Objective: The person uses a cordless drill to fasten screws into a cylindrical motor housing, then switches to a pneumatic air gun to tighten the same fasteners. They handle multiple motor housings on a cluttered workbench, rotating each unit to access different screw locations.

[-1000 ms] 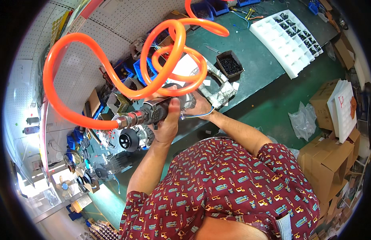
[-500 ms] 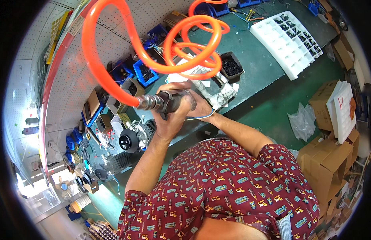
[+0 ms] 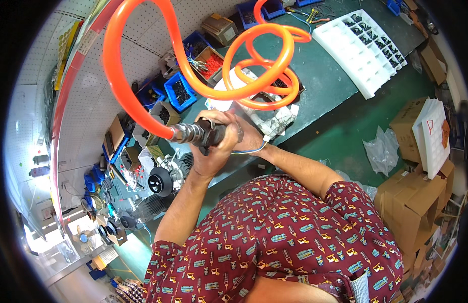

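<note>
My left hand (image 3: 209,155) is wrapped round a dark air-driven hand tool (image 3: 213,134), its fingers over the top and the thumb along the near side. A metal coupling (image 3: 186,133) joins the tool to a thick orange air hose (image 3: 112,65). My right hand (image 3: 250,135) is curled close behind the tool's far end; its fingertips and whatever they hold are hidden. Thin blue and white wires (image 3: 251,151) pass by the right wrist. Beyond the hands, a whitish metal frame-like part (image 3: 277,123) lies on the green bench (image 3: 325,101), partly covered by the hose coils.
Blue bins (image 3: 180,92) of small dark parts and a box of red pieces (image 3: 212,64) line the pegboard. Motor-like units (image 3: 162,181) stand left of my arm. A white foam tray (image 3: 340,48) sits at the bench's far right; cardboard boxes (image 3: 410,202) are stacked right.
The hose coils have swung to the right, uncovering the box of red pieces. Both hands have shifted slightly left, with the tool still in my left hand.
</note>
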Tool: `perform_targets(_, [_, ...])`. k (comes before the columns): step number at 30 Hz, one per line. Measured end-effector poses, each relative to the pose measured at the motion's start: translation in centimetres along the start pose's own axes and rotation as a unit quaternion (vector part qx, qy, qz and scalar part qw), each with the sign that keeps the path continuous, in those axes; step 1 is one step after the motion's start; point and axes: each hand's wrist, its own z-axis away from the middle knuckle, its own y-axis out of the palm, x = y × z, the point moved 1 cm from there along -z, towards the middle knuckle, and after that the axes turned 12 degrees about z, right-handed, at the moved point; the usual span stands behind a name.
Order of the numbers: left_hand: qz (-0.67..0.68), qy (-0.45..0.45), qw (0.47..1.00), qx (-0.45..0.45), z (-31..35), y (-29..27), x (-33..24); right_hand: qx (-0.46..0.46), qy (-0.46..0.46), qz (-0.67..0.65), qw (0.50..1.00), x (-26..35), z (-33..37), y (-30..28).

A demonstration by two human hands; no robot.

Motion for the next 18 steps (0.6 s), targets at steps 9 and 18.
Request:
perform_targets(9, [0.007,-0.033,0.995,-0.096,0.0,1.1,-1.7,0.007,-0.008,-0.012,1.000,-0.3,0.3,0.0])
perform_targets(18, [0.055,-0.003,0.994,-0.090,0.0,-4.9,-10.2,0.028,0.038,0.038,0.998,-2.0,0.9,-0.4])
